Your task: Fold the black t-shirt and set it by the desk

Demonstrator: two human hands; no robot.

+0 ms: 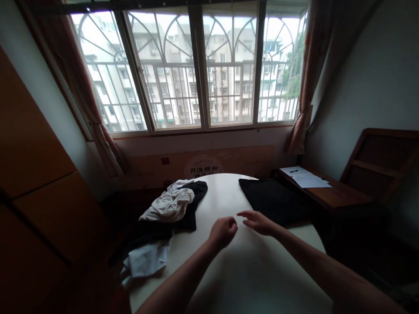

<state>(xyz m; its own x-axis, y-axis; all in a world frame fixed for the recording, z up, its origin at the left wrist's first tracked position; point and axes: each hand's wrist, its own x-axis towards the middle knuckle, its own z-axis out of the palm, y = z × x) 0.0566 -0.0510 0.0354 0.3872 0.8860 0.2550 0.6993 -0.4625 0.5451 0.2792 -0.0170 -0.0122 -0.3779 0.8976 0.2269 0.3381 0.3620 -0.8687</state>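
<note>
Over the middle of a round white table [225, 196], both hands are held close together but apart. My left hand [224, 231] has its fingers curled in, and whether anything is inside them is hidden. My right hand [258, 221] has its fingers stretched out towards the left one and holds nothing. A crumpled pile lies on the table's left side: a whitish cloth [170, 205] on top of black cloth [190, 218], with a light blue-grey cloth [147, 259] nearer me, at the table edge. A black cloth [275, 200] lies flat at the right, beyond my right hand.
At the right stands a brown wooden desk [347, 196] with white papers [306, 178] and a pen on it, beside a wooden chair back [379, 161]. Wooden cabinets [39, 183] are at the left. Behind the table is a barred window with curtains [303, 104].
</note>
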